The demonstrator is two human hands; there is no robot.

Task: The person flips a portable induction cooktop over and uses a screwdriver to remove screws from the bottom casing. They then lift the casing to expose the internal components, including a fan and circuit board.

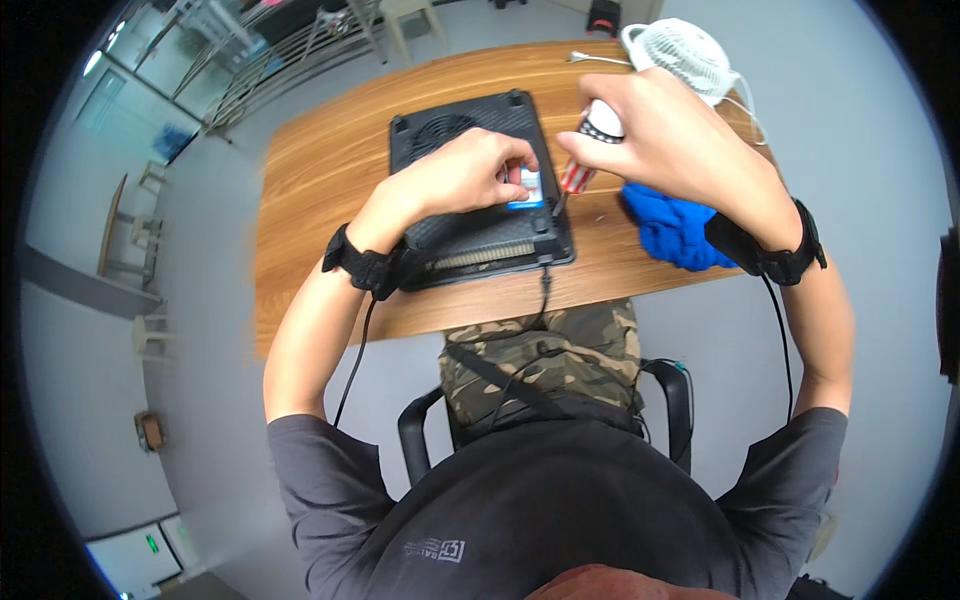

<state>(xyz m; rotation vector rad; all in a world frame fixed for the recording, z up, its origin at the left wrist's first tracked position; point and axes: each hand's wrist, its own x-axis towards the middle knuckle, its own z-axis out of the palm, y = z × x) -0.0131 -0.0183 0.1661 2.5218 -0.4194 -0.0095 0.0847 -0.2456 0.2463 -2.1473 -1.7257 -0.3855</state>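
A flat black appliance [475, 225] with a round fan grille [440, 132] and slotted vents lies on the wooden table. My left hand [475, 172] rests over it, thumb and fingers drawn together beside a small blue-and-white label or packet [530, 188]. What lies between those fingertips is hidden. My right hand [640, 125] is wrapped round a screwdriver [578, 178] with a red-and-white handle and a white, rounded end. Its dark shaft points down at the appliance's right edge. Below my right wrist sits a crumpled blue cloth [672, 232].
A white fan [685, 58] with its cable stands at the table's far right corner. The appliance's black cord [546, 285] runs off the near edge of the table [320, 290] toward my lap. Thin cables hang from both wrist straps. Stools and a metal rack [290, 70] stand farther back.
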